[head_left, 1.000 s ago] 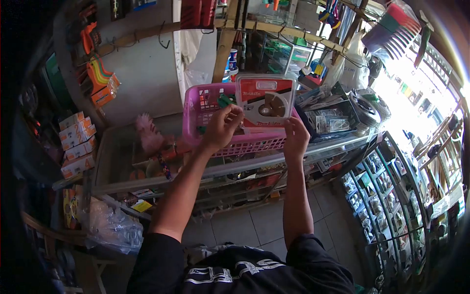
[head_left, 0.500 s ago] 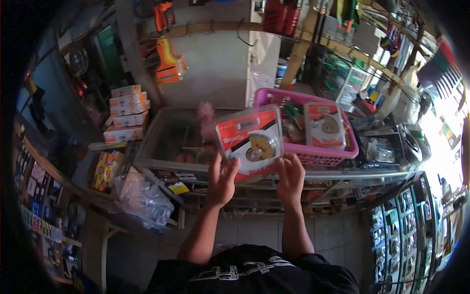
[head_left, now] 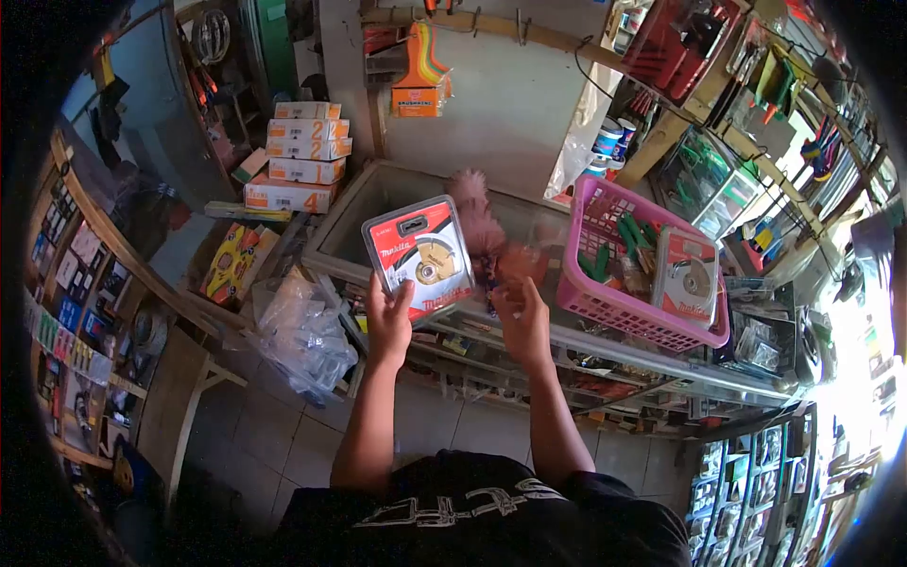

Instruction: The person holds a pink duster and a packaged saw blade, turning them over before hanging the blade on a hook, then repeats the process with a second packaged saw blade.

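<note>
A clear plastic package [head_left: 420, 257] with a red and white card and a round gold blade inside is tilted in front of me over the glass counter. My left hand [head_left: 389, 326] grips its lower left edge, thumb on the front. Just right of the package, my right hand [head_left: 522, 317] is raised with its fingers curled and apart, holding nothing. Behind the package stands a pink feathery duster [head_left: 480, 213]. To the right, a pink basket [head_left: 619, 307] holds green-handled tools [head_left: 635, 231] and a similar blade package [head_left: 687, 279].
Stacked white and orange boxes [head_left: 304, 170] stand at the left end of the glass counter [head_left: 605, 345]. Below them are a yellow-patterned box [head_left: 230, 265] and clear plastic bags [head_left: 307, 331]. Shelves of small goods line the far left, and a rack [head_left: 756, 472] stands at lower right.
My right hand has let go of the package and moved away from its edge. The package stays in my left hand. The view has turned, so the basket and boxes appear farther right.
</note>
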### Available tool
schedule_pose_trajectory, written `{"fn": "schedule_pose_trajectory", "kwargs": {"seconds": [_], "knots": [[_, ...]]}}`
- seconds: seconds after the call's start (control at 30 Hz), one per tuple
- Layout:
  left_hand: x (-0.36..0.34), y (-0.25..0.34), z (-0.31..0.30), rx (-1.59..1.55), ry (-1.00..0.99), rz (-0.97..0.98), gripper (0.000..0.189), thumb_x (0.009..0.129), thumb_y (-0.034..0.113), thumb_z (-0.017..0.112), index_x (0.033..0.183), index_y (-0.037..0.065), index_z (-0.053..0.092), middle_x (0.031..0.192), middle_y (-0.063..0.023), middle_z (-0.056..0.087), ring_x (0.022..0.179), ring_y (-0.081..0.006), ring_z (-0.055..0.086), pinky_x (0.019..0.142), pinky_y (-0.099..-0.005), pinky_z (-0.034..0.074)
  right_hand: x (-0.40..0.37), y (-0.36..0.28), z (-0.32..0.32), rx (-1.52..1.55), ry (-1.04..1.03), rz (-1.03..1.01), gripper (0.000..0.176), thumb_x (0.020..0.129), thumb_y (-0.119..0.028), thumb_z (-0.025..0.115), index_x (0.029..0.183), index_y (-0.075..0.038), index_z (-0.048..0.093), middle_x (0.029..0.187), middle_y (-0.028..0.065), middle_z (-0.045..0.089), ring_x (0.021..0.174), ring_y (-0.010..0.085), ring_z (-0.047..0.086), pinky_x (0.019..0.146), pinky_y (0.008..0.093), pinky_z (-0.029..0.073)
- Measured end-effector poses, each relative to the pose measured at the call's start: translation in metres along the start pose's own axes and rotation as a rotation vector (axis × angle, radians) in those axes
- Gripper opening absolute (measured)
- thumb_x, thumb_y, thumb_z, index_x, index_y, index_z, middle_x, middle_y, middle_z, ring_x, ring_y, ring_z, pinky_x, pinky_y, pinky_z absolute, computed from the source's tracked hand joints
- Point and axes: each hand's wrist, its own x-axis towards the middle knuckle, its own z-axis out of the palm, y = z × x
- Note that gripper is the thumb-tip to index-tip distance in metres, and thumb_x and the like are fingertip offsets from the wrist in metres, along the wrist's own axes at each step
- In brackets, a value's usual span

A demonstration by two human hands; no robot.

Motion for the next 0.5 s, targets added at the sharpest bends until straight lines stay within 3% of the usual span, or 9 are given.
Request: {"fn": "schedule_pose_trajectory", "kwargs": {"seconds": [0.07,0.17,0.27,0.37,0.5], "knots": [[0.006,-0.007,-0.012,0.002,0.029,-0.040,0.033,0.102,0.013,0.062,0.131,0.003,0.051,0.124,-0.0094,0.063,0.110,-0.0159,0.061,0.096,-0.0337,0.049,0.014,0.013,0.011,-0.177,-0.009,-0.055,0.043,0.092,-0.013,0.072,0.131,-0.001,0.056,0.109,0.0182,0.070,0.099,0.0333,0.069,0.083,0.0418,0.053],[0.011,-0.015,-0.025,0.014,0.035,-0.084,0.034,0.101,0.014,0.063,0.132,0.004,0.052,0.124,-0.0085,0.063,0.111,-0.0165,0.061,0.097,-0.0344,0.048,0.033,0.010,0.029,-0.277,0.024,-0.108,0.060,0.082,-0.013,0.077,0.137,-0.004,0.054,0.125,0.0228,0.060,0.116,0.0399,0.059,0.100,0.0463,0.046],[0.015,-0.024,-0.038,0.064,0.043,-0.119,0.037,0.101,0.014,0.063,0.135,0.006,0.051,0.126,-0.0083,0.063,0.114,-0.0178,0.060,0.100,-0.0353,0.046,0.045,0.023,0.050,-0.425,0.078,-0.188,0.065,0.084,-0.019,0.077,0.142,-0.007,0.050,0.140,0.0279,0.049,0.131,0.0465,0.046,0.108,0.0533,0.039],[0.022,-0.030,-0.043,0.073,0.060,-0.133,0.038,0.101,0.013,0.062,0.136,0.005,0.050,0.129,-0.0091,0.061,0.116,-0.0187,0.059,0.101,-0.0355,0.046,0.051,0.047,0.075,-0.682,0.109,-0.108,0.077,0.086,-0.030,0.076,0.153,-0.015,0.041,0.144,0.0260,0.045,0.132,0.0509,0.043,0.104,0.0661,0.036],[0.025,-0.027,-0.048,0.019,0.037,-0.180,0.042,0.100,0.012,0.063,0.139,0.004,0.048,0.130,-0.0097,0.061,0.117,-0.0192,0.060,0.101,-0.0357,0.046,0.049,0.045,0.086,-0.836,0.071,-0.022,0.084,0.081,-0.038,0.078,0.152,-0.009,0.043,0.147,0.0297,0.041,0.137,0.0501,0.040,0.107,0.0635,0.036]]}}
